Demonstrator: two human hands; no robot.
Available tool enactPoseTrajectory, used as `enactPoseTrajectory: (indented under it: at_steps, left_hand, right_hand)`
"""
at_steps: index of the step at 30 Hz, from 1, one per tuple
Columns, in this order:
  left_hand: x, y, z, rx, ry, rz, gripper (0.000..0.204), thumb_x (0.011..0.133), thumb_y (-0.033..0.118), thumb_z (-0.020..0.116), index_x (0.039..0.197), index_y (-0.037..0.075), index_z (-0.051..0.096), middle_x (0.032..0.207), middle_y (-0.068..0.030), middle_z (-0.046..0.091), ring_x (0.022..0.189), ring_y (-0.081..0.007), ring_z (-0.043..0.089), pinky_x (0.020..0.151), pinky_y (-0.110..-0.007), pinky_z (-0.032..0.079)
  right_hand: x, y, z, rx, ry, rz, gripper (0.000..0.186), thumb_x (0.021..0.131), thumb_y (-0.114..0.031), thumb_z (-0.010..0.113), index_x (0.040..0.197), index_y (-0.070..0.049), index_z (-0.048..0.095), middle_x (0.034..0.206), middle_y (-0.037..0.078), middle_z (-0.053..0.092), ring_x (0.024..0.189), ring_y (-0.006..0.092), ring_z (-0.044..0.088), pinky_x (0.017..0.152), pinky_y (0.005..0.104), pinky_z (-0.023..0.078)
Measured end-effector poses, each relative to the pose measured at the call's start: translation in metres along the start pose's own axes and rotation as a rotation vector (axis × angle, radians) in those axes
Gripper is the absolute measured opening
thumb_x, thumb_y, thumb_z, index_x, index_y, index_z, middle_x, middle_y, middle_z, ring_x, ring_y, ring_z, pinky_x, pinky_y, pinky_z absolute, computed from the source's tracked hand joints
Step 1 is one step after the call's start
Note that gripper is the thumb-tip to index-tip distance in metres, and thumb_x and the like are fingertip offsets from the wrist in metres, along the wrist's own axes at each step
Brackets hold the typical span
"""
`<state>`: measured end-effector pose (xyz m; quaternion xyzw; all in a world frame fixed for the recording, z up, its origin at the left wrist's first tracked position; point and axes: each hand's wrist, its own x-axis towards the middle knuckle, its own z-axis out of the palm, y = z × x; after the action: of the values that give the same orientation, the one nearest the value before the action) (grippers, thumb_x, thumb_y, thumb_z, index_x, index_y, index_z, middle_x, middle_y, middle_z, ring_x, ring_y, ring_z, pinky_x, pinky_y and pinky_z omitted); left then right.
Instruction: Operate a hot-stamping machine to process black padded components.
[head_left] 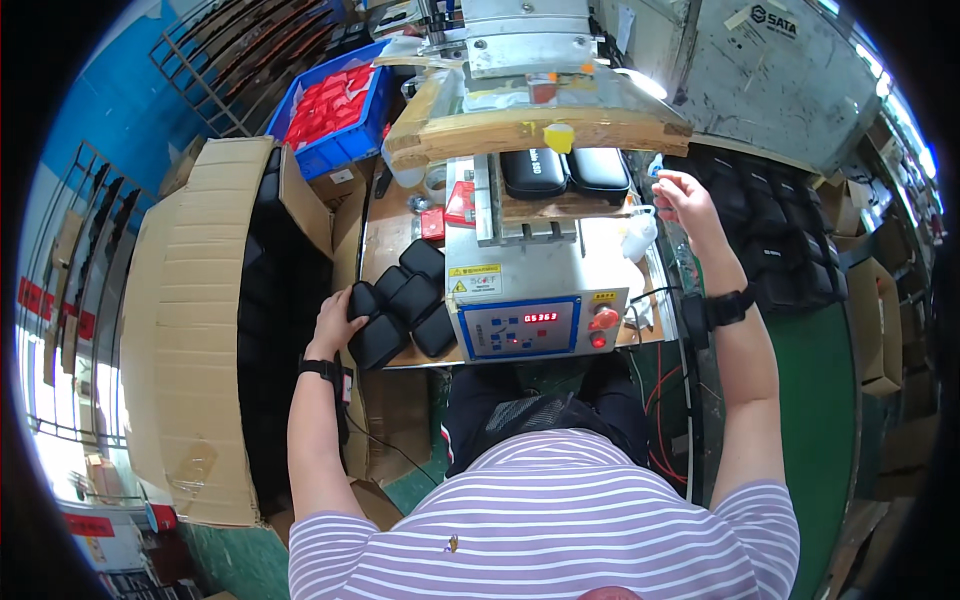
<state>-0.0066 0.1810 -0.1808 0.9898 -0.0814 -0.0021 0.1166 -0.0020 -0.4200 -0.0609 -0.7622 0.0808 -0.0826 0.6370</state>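
My left hand [337, 323] grips a black zip case [365, 301] at the edge of a loose group of several similar cases [414, 293] on the worktable. My right hand [682, 203], fingers loosely bent and apart, is raised just right of a machine's wooden fixture [540, 208], holding nothing that I can see. Two black cases [597, 176] lie side by side in that fixture, under a raised wood-framed screen [470, 133]. The machine's front panel [515, 330] has a lit red display and round red buttons.
A large cardboard box [190, 330] of black items stands left. A blue crate [354, 135] of red pieces is behind it. More black cases [775, 230] are piled right, beside cardboard boxes [878, 325]. Cables and red hoses [662, 435] hang below the table. Racks [215, 65] stand upper left.
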Motion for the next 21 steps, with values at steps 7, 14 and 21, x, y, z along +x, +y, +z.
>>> enactPoseTrajectory:
  at_steps: [7, 14, 21]
  left_hand:
    - [0.003, -0.004, 0.002, 0.004, -0.014, -0.015, 0.069, 0.069, 0.02, 0.074, 0.129, 0.003, 0.042, 0.125, -0.0156, 0.048, 0.119, -0.0316, 0.042, 0.1, -0.037, 0.036]
    - [0.009, -0.007, 0.007, -0.002, -0.023, 0.024, 0.069, 0.069, 0.02, 0.074, 0.128, 0.003, 0.042, 0.125, -0.0163, 0.048, 0.118, -0.0325, 0.043, 0.1, -0.037, 0.036]
    - [0.005, -0.015, 0.009, -0.055, 0.008, 0.091, 0.068, 0.066, 0.016, 0.075, 0.125, 0.001, 0.045, 0.118, -0.0198, 0.052, 0.112, -0.0357, 0.046, 0.096, -0.039, 0.038]
  right_hand:
    - [0.005, -0.004, 0.019, -0.006, -0.012, 0.025, 0.031, 0.086, -0.027, 0.058, 0.111, -0.009, 0.055, 0.095, 0.0, 0.061, 0.082, 0.0074, 0.057, 0.07, 0.0223, 0.047]
    - [0.037, -0.019, 0.043, -0.29, -0.032, -0.001, 0.06, 0.081, -0.046, 0.059, 0.117, 0.001, 0.051, 0.117, 0.016, 0.055, 0.102, 0.0248, 0.056, 0.082, 0.0333, 0.046]
    - [0.014, -0.069, 0.08, -0.674, 0.091, -0.296, 0.07, 0.074, -0.039, 0.062, 0.128, 0.001, 0.04, 0.103, 0.023, 0.058, 0.099, 0.0383, 0.055, 0.085, 0.0404, 0.044]
